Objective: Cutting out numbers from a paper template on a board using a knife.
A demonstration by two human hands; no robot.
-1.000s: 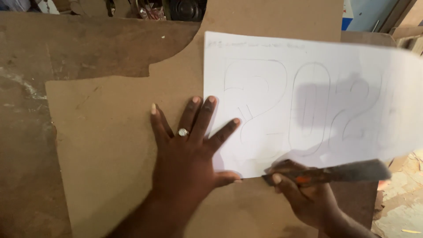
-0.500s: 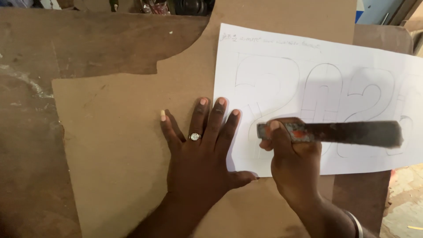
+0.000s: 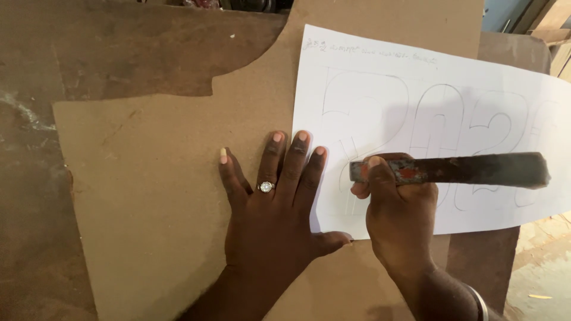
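My left hand lies flat, fingers spread, pinning the white paper sheet by its edge to the brown board on the table. My right hand has its fingers clamped on a dark metal tool above the sheet. If my palm eases, the paper could slide and the drawn outlines shift.

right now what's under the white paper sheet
The white paper sheet lies on a brown cut board, which shows around its left and top edges. Whatever lies beneath the sheet's right end is covered.
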